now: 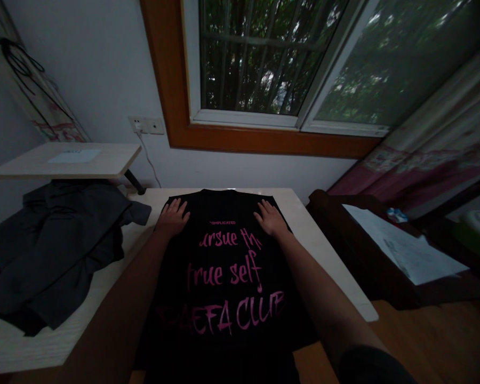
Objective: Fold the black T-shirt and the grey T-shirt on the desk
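Left hand (174, 216) lies flat on a black shirt (229, 256), at ten o'clock from the shirt's middle. Right hand (271, 217) lies flat on it too, at two o'clock. Both hands are wide, with the fingers a little apart and the tips pointing up toward the top end of the shirt.

The shirt is spread out on a pale table (320, 234) — its top end is at twelve o'clock, by the far edge. Pink words go down it, and "true self" is easy to read. At nine o'clock is a crumpled heap of dark gray cloth (60, 234). A raised board (24, 165) is at ten o'clock, with a paper (75, 156) on top. Up at twelve o'clock is a window (260, 58) — leaves show outside. At three o'clock, white sheets (408, 245) lie on dark brown furniture (344, 234).
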Demonstrator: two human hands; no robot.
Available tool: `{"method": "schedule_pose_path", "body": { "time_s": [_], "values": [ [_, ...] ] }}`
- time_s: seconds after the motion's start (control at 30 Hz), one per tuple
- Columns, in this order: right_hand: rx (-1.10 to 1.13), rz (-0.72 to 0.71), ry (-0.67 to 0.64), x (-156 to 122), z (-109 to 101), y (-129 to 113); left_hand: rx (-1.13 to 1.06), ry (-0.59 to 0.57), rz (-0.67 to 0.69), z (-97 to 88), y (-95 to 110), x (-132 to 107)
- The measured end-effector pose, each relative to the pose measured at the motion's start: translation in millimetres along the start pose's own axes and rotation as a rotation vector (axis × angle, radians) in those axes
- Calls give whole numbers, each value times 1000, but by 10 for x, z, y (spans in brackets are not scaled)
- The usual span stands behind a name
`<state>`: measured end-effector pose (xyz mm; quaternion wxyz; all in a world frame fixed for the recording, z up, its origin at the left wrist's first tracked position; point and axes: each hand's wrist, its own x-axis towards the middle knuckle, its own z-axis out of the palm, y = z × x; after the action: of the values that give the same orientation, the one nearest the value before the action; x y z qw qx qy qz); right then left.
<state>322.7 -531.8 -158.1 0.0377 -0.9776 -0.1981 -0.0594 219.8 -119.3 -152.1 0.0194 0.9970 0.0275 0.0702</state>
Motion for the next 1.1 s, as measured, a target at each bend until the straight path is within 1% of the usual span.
{"method": "schedule_pose_path", "body": {
  "time_s": [0.13, 0.27, 0.47, 0.83, 1.1],
  "values": [
    [-15, 52, -57, 60, 0, 24, 10, 0, 18, -1, -17, 24],
    [-16, 73, -103, 108, -6, 43, 12, -4, 20, 30, -56, 79],
    [-23, 87, -115, 179, 6, 81, 27, -5, 19, 31, -79, 145],
    [7, 68, -58, 247, 57, 145, 14, 29, 24, 25, -93, 206],
    [22, 62, -30, 207, 14, 113, 0, 5, 26, 3, -87, 183]
  ]
}}
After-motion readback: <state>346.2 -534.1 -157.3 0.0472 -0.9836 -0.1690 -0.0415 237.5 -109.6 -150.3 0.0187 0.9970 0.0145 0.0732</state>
